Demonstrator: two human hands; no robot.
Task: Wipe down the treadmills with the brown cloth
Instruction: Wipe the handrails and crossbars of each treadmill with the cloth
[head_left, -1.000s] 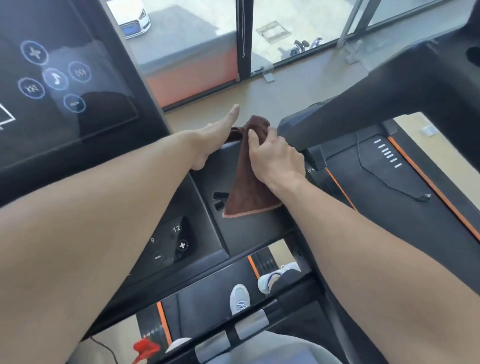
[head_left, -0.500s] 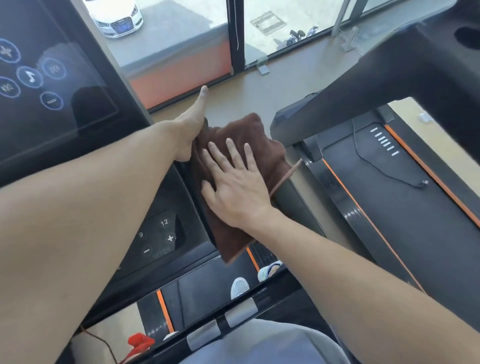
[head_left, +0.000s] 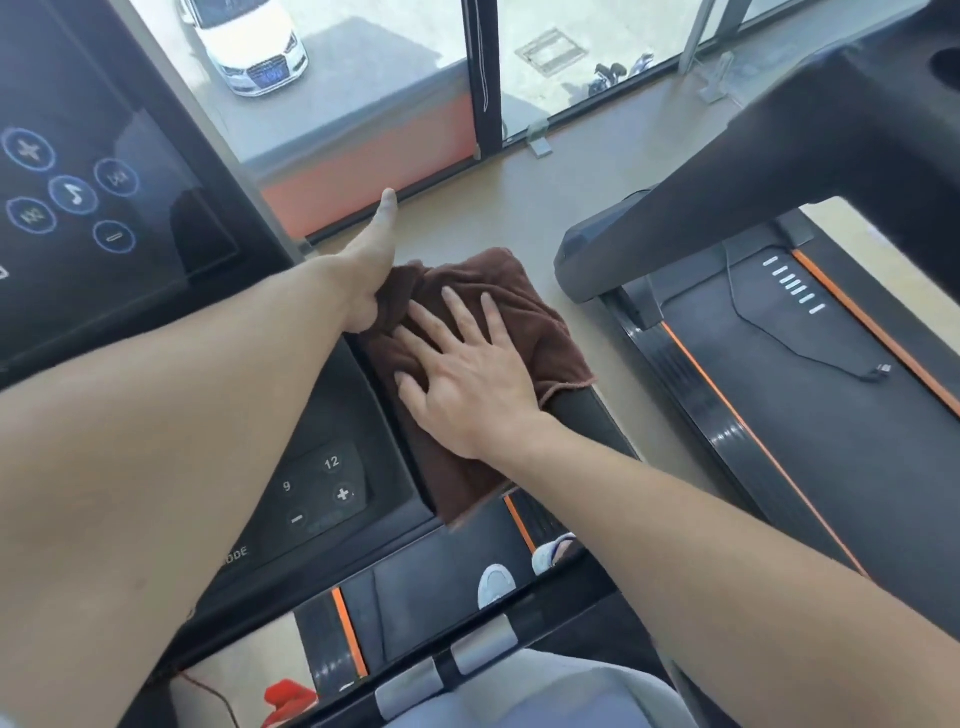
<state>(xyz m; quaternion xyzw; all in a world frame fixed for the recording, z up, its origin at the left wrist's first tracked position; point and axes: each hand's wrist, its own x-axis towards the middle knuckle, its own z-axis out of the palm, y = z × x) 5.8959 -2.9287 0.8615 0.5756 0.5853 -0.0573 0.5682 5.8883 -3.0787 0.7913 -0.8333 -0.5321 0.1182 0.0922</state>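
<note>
**A:** Talk me through it. Where's the cloth?

**Me:** The brown cloth (head_left: 498, 312) is draped over the right end of my treadmill's console (head_left: 322, 415), hanging down its side. My right hand (head_left: 462, 379) lies flat on it, fingers spread and straight, pressing. My left hand (head_left: 371, 280) pinches the cloth's far corner, thumb stuck out straight.

**A:** What could go wrong?

**Me:** The cloth's bunched near my left hand, so I'd guess it could ride up and miss patches. It overhangs the edge too; let go and it may slide to the floor (head_left: 561, 197). And the speed buttons (head_left: 324, 491) sit just beside it, so a stray swipe might press one.

**A:** And the surface?

**Me:** Smooth, dark, glossy plastic, so streaks would show. The touchscreen (head_left: 98, 197) is up on my left.

**A:** The room?

**Me:** A second treadmill (head_left: 810, 364) to my right, its belt edged in orange. There's a window (head_left: 363, 67) ahead and a white car (head_left: 249, 47) outside below.
</note>
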